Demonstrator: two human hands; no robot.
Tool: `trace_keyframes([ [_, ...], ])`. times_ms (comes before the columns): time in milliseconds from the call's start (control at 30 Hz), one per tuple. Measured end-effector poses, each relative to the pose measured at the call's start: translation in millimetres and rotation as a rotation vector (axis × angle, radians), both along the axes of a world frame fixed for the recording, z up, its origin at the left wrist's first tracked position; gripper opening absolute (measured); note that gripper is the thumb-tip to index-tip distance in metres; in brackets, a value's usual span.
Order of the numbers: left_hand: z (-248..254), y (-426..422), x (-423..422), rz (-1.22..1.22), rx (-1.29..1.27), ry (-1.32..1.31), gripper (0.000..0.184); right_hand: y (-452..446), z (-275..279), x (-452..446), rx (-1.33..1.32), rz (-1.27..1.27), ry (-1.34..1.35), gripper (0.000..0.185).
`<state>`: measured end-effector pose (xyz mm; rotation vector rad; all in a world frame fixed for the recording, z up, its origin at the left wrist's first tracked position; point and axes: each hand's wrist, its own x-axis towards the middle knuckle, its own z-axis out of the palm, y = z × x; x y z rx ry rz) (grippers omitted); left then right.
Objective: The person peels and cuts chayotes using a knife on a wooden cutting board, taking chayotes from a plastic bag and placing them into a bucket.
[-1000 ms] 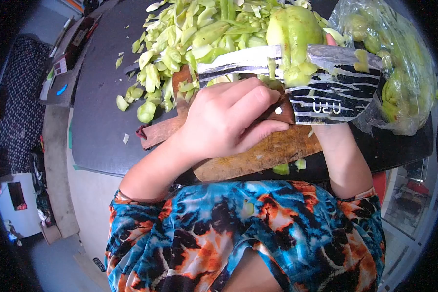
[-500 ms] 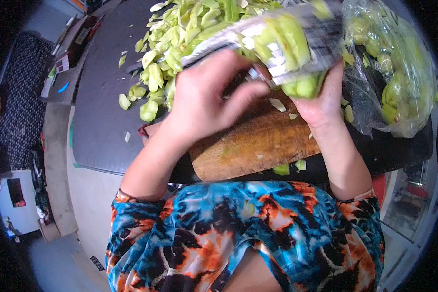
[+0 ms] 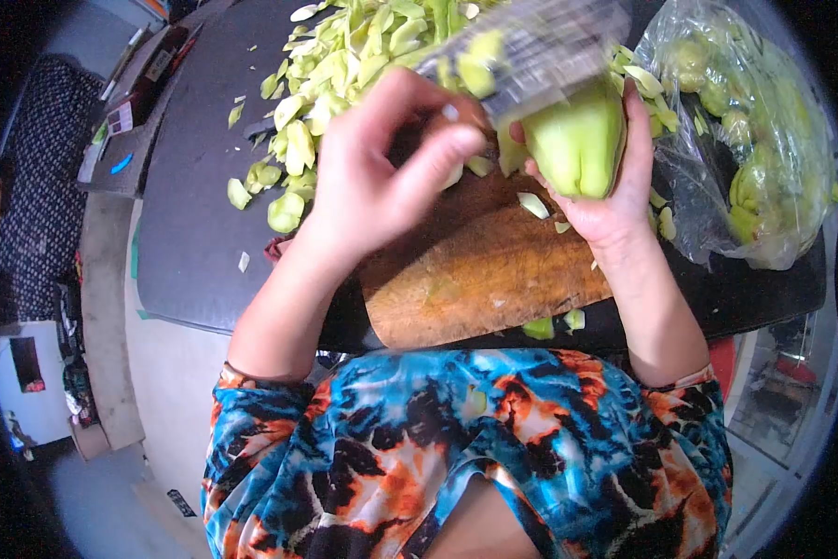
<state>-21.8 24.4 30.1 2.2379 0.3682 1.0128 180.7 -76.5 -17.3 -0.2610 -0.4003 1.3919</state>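
My left hand [image 3: 381, 168] is closed around the handle of a broad-bladed knife [image 3: 554, 47], whose blade is smeared by motion. Pale green slices cling to the blade. In my right hand [image 3: 614, 205] rests a light green chayote [image 3: 577, 154], cupped from below and the side, its cut face turned toward me. The blade passes just over the chayote's upper end; whether they touch I cannot tell. Below both hands lies a wooden cutting board [image 3: 484, 270], with a few scraps on it. Beyond my left hand spreads a heap of chayote slices [image 3: 344, 65].
A clear plastic bag [image 3: 773, 177] with several chayotes stands at the right of the dark table [image 3: 190, 214]. Small green pieces [image 3: 540, 327] lie by the board's near edge. Loose slices [image 3: 285, 212] are scattered left of the board.
The knife has moved up and left, off the chayote's front, which now shows more fully. Fewer slices are visible on the blade. My right hand has hardly moved.
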Motion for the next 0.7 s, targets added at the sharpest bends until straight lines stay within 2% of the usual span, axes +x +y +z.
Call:
trace_keyframes([
  [67, 7.3, -12.8, -0.7, -0.071, 0.138, 0.125, 0.027, 2.1, -8.3, -6.6, -0.019, -0.143, 0.1, 0.058],
  [167, 5.8, -19.1, 2.7, -0.194, 0.291, 0.128, 0.034, 3.9, -15.5, -1.6, 0.228, 0.168, 0.138, 0.061],
  [300, 5.7, -23.3, 2.5, -0.223, 0.295, 0.115, 0.035, 2.5, -3.6, -3.8, 0.289, 0.279, 0.164, 0.062],
  [433, 8.1, -23.2, 2.7, -0.235, 0.306, 0.081, 0.035, 7.1, -31.8, 1.7, 0.102, 0.133, -0.052, 0.056],
  [633, 9.7, -20.7, -0.1, -0.181, 0.292, 0.097, 0.036, -6.3, -15.8, -21.4, -0.059, -0.191, -0.313, 0.054],
  [667, 8.8, -16.7, -2.2, -0.15, 0.16, 0.048, 0.034, -6.0, -11.4, -24.3, -0.084, -0.252, -0.36, 0.054],
  [700, 8.4, -8.7, -4.4, -0.104, 0.078, 0.016, 0.031, -4.0, -5.3, -24.7, 0.021, -0.176, -0.292, 0.056],
])
